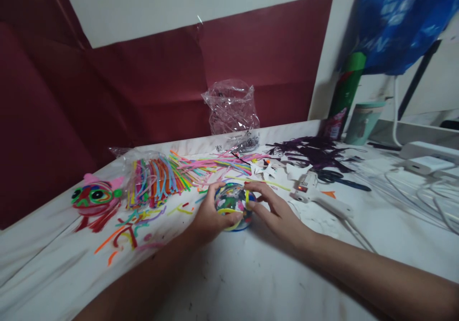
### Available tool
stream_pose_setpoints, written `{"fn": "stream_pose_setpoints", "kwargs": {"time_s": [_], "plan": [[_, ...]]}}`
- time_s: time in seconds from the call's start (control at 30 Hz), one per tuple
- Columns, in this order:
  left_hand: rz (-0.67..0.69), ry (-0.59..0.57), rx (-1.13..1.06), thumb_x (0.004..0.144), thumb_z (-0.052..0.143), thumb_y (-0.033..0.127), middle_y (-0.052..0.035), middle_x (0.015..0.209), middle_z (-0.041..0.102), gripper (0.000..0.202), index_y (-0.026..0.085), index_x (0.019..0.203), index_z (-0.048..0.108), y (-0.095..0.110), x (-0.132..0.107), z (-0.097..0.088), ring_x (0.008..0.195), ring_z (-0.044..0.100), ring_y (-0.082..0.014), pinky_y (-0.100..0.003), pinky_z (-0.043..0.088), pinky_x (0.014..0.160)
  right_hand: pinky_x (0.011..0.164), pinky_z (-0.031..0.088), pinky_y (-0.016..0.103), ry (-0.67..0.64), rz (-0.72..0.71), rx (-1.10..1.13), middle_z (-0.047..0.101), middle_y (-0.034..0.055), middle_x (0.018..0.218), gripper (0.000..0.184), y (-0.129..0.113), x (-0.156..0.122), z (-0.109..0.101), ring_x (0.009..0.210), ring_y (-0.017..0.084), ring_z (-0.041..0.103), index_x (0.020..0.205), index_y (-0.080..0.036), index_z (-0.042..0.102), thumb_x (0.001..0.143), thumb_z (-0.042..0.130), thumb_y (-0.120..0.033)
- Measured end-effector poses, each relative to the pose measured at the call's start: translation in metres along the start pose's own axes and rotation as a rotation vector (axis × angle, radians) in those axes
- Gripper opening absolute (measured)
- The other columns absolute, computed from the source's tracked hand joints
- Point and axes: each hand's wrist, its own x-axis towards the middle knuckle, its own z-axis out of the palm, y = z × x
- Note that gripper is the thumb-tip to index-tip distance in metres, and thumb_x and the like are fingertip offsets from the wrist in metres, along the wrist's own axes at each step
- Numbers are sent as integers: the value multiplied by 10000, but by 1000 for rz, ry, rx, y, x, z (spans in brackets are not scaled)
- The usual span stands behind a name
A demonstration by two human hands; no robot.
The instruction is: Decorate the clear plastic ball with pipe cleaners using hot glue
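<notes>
A round, shiny, multicoloured ball [229, 199] with blue edges and yellow strips on it rests low over the table between my hands. My left hand [211, 218] wraps its left side, thumb across the lower front by a curved yellow strip. At the right side, my right hand [272, 211] grips it with thumb and fingers, beside a short upright yellow strip [247, 196]. What lies under the ball's surface is too blurred to make out.
Fuzzy craft stems [154, 177] and cut pieces [131, 230] lie left, near a decorated face figure [95, 199]. A glue gun [319, 197], scissors [344, 180], purple strands [311, 151], a green cup [364, 123] and white cables [416, 187] are right. A clear bag [233, 108] stands behind.
</notes>
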Motion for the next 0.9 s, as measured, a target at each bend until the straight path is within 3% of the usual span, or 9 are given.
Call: {"fn": "stream_pose_setpoints", "kwargs": {"time_s": [0.2,0.33,0.47,0.67,0.9], "plan": [[-99,1,-39,461,839,396,-80,1017,590,906,200,1202,356,-1,7,-9,832,605,-229,-336,492,724,870,485,422,66,64,-3,626,98,1158,268,4,2,-2,1070,250,574,1066,-219,588,860,482,-355],[-95,-30,-73,473,838,371,-63,996,603,890,210,1201,351,-2,9,-13,789,609,-201,-310,489,696,846,499,422,78,138,7,631,107,1150,298,5,4,-3,1030,252,595,1046,-208,595,847,479,-398],[-80,-73,-112,494,828,346,-59,986,617,857,207,1192,351,-2,8,-14,773,615,-190,-305,491,697,877,483,426,63,111,6,619,116,1170,286,6,3,-2,1055,245,581,1047,-202,586,846,486,-379],[-96,-39,-158,515,811,314,-38,947,631,808,218,1191,378,-3,9,-15,725,616,-176,-275,484,642,871,478,420,33,22,-7,611,109,1173,258,6,0,0,1109,248,554,1054,-215,574,862,491,-367],[-78,-59,-273,574,783,336,-52,974,649,736,233,1189,392,-7,8,-14,751,643,-196,-288,494,659,879,476,435,38,76,5,601,122,1188,294,6,1,-1,1107,255,556,1072,-200,568,855,469,-370]]}}
